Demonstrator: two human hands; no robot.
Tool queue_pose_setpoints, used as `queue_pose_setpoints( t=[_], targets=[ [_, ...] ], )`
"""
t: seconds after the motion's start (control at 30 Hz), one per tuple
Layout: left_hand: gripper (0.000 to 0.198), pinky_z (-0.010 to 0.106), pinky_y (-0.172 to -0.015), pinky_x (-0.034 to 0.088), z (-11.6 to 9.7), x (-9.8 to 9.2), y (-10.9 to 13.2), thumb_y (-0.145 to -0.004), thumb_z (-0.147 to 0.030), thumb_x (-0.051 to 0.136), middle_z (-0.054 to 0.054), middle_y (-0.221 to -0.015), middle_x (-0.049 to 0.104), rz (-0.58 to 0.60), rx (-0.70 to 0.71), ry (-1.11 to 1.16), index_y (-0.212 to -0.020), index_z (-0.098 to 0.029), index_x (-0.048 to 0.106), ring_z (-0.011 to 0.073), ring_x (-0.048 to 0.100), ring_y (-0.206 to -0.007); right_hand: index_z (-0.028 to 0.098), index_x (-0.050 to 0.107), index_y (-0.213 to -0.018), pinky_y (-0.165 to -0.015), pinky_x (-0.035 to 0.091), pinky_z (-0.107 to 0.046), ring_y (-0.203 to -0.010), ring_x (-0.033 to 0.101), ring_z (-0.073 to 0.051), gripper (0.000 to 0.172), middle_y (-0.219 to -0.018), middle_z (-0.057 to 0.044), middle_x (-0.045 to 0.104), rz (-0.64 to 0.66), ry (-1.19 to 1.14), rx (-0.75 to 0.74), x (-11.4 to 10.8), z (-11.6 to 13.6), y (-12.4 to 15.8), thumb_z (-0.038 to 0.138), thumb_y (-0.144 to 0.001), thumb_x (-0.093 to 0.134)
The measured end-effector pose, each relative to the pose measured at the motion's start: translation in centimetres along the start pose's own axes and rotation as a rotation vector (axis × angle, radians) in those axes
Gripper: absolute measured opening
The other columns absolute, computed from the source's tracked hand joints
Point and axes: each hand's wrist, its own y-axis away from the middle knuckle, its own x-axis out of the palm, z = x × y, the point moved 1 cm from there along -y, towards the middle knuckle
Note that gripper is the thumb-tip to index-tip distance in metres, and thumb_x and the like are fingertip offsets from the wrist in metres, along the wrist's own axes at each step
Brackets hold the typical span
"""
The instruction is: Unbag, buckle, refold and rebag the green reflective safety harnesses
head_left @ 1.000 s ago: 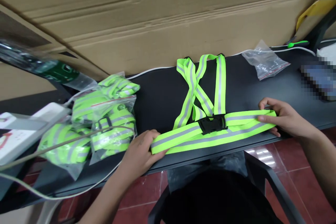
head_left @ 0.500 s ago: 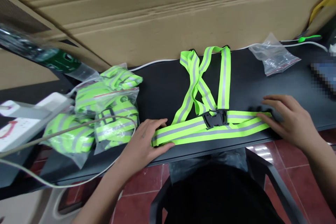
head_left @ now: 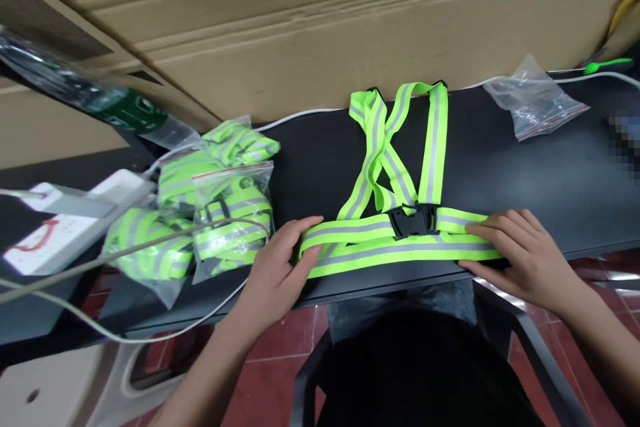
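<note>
A neon yellow-green reflective harness [head_left: 395, 173] with silver stripes lies on the black table top, its crossed shoulder straps pointing away from me. Its waist band [head_left: 400, 247] runs in a flattened loop, joined by a black plastic buckle [head_left: 413, 221]. My left hand [head_left: 283, 273] grips the left end of that loop. My right hand [head_left: 525, 259] holds the right end, fingers on top and thumb along the lower edge. Several similar harnesses in clear zip bags [head_left: 220, 213] lie just left of my left hand.
A white power strip [head_left: 65, 227] and grey cables [head_left: 140, 250] lie at the left. A clear plastic bottle [head_left: 95, 90] is blurred at upper left. A zip bag [head_left: 535, 100] and a green-handled tool [head_left: 607, 65] lie beyond, before a cardboard sheet [head_left: 300, 27]. A chair arm [head_left: 537, 353] stands below.
My hands have moved closer together, and the waist band loop now spans less of the table. My right hand has slid left onto the band. The view has shifted slightly.
</note>
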Motion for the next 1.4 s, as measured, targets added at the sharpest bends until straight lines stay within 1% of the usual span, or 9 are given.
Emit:
queue_pose_setpoints(
  t=[0.17,0.3,0.43,0.6,0.87,0.97,1.17,1.27,1.4],
  targets=[
    [0.048,0.053,-0.103,0.045,-4.0,-0.5,-0.6,-0.091,-0.035,0.06,0.016,-0.127,0.059,-0.127,0.264,-0.159,-0.134,-0.016,0.049,0.0345,0.054,-0.121,0.017,0.059,-0.115,-0.083,0.046,-0.041,-0.094,0.063,-0.026,0.038,-0.099,-0.009,0.071,-0.032,-0.018,0.012,-0.3,0.9,0.5,0.035,-0.085,0.076],
    [0.031,0.046,-0.105,0.045,-8.4,0.4,-2.4,-0.097,-0.03,0.056,0.01,-0.119,0.067,-0.004,0.509,-0.141,-0.125,-0.018,0.056,0.0288,0.055,-0.123,0.019,0.058,-0.12,-0.084,0.047,-0.045,-0.101,0.064,-0.032,0.044,-0.11,-0.014,0.069,-0.176,-0.026,0.126,0.1,0.8,1.8,0.04,-0.085,0.074],
    [0.036,0.042,-0.111,0.039,-12.5,2.7,-5.3,-0.101,-0.033,0.05,0.011,-0.132,0.065,0.126,0.621,-0.213,-0.131,-0.013,0.053,0.0269,0.049,-0.133,0.018,0.061,-0.118,-0.085,0.048,-0.045,-0.098,0.063,-0.031,0.034,-0.109,-0.014,0.067,-0.4,0.033,0.461,0.9,0.6,3.4,0.035,-0.089,0.068],
    [0.038,0.043,-0.104,0.043,-15.2,6.1,-8.5,-0.098,-0.026,0.054,0.012,-0.123,0.066,0.249,0.715,-0.292,-0.133,-0.01,0.053,0.0286,0.055,-0.121,0.018,0.064,-0.112,-0.082,0.043,-0.048,-0.09,0.061,-0.032,0.043,-0.1,-0.014,0.069,-0.303,0.127,0.825,1.8,1.8,4.1,0.055,-0.09,0.063],
    [0.052,0.04,-0.104,0.045,-13.8,6.1,-9.8,-0.093,-0.027,0.065,0.012,-0.128,0.061,0.304,0.688,-0.098,-0.139,-0.01,0.048,0.0261,0.053,-0.123,0.022,0.064,-0.113,-0.086,0.038,-0.048,-0.101,0.059,-0.033,0.037,-0.115,-0.013,0.068,-0.334,0.17,0.744,2.6,2.9,4.4,0.052,-0.091,0.064],
    [0.057,0.04,-0.109,0.043,-12.0,4.5,-8.7,-0.091,-0.031,0.069,0.013,-0.137,0.055,0.219,0.635,-0.013,-0.14,-0.014,0.045,0.0261,0.048,-0.128,0.023,0.062,-0.115,-0.09,0.037,-0.05,-0.107,0.06,-0.034,0.032,-0.119,-0.013,0.067,-0.323,0.098,0.71,2.2,2.7,4.7,0.043,-0.091,0.065],
    [0.029,0.044,-0.096,0.048,-8.9,2.8,-5.4,-0.091,-0.031,0.067,0.011,-0.113,0.063,0.029,0.467,-0.136,-0.115,-0.016,0.06,0.0287,0.054,-0.111,0.019,0.057,-0.12,-0.093,0.042,-0.048,-0.11,0.059,-0.033,0.034,-0.118,-0.015,0.064,-0.36,-0.003,0.539,0.8,2.5,1.7,0.03,-0.09,0.067],
    [0.032,0.045,-0.093,0.049,-8.8,3.5,-5.0,-0.09,-0.035,0.068,0.01,-0.11,0.063,0.05,0.429,-0.195,-0.116,-0.016,0.064,0.0294,0.055,-0.107,0.019,0.058,-0.12,-0.091,0.044,-0.046,-0.11,0.057,-0.032,0.031,-0.117,-0.013,0.065,-0.183,-0.031,0.344,0.5,2.6,-1.8,0.028,-0.092,0.063],
    [0.037,0.046,-0.09,0.051,-9.4,4.6,-5.4,-0.092,-0.037,0.063,0.009,-0.104,0.062,0.063,0.389,-0.226,-0.121,-0.016,0.068,0.0294,0.054,-0.102,0.014,0.055,-0.13,-0.088,0.045,-0.044,-0.11,0.057,-0.031,0.039,-0.122,-0.014,0.065,0.085,-0.031,0.292,0.6,2.4,-4.8,0.029,-0.095,0.055]
  ],
)
